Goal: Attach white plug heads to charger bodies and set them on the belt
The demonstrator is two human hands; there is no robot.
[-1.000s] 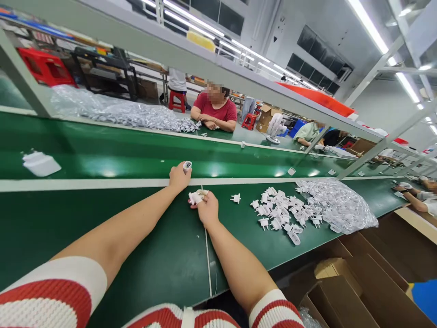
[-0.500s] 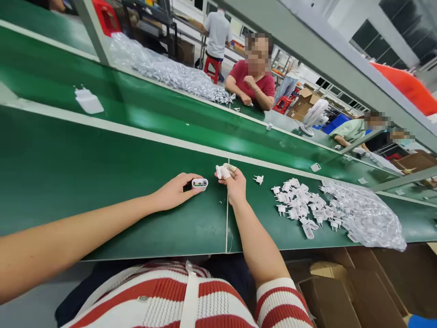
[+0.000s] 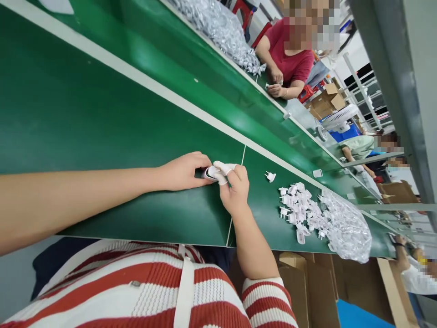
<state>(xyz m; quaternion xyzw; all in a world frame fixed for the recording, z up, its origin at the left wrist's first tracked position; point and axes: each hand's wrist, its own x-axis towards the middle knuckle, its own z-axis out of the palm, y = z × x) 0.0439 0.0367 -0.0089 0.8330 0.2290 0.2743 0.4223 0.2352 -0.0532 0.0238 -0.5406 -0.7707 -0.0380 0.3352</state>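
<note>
My left hand [image 3: 187,171] grips a white charger housing [image 3: 205,174] between thumb and fingers, its open end turned to the right. White finger cots cover the thumb and fingertip of my right hand [image 3: 235,184]. That hand is closed on a white plug cap [image 3: 213,172], which meets the open end of the housing; the fingers hide most of it. To the right, a single plug cap [image 3: 270,176] with two pins lies apart on the green bench. Beyond it is a heap of loose plug caps [image 3: 300,205].
A clear plastic bag [image 3: 351,228] lies beside the heap. Behind the pale rail [image 3: 150,86] runs a green belt [image 3: 170,59] carrying a few white parts. A co-worker in red [image 3: 290,59] sits across. Cardboard boxes [image 3: 317,287] stand below the bench edge at right.
My right hand has moved left, bringing the plug cap against the housing in my left hand. The camera view has tilted and shifted. The co-worker in red has brought both hands together.
</note>
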